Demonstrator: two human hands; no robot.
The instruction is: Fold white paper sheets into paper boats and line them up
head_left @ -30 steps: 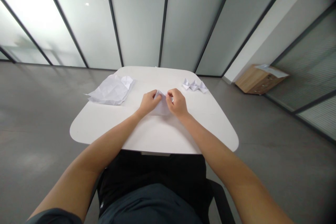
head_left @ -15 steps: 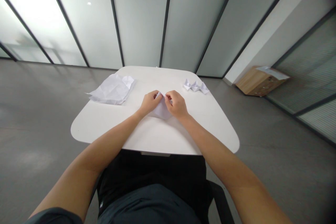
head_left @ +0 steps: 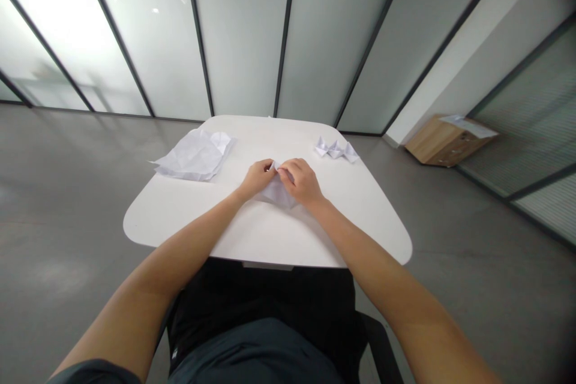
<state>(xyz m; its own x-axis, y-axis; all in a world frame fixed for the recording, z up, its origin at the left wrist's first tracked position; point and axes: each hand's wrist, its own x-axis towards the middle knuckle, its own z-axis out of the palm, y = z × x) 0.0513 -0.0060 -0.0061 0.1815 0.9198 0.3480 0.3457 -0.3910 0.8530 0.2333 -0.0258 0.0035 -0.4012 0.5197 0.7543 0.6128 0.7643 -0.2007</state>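
Note:
A folded sheet of white paper (head_left: 275, 194) lies at the middle of the white table (head_left: 265, 234), its upper part pinched between both hands. My left hand (head_left: 257, 179) holds its upper left edge with the fingertips. My right hand (head_left: 300, 182) grips the top from the other side, fingers curled over the fold and hiding much of it. The hands nearly touch above the paper. Farther left lies a creased, unfolded white paper sheet (head_left: 193, 156), with one corner turned over.
A row of small folded white paper shapes (head_left: 335, 149) sits near the table's far right edge. The rounded table edge curves around all sides, with a grey floor beyond. A wooden cabinet (head_left: 445, 141) with papers on top stands by the far right wall.
My hands have moved closer together over the folded paper, with my right hand now curled over its top. The view has shifted slightly.

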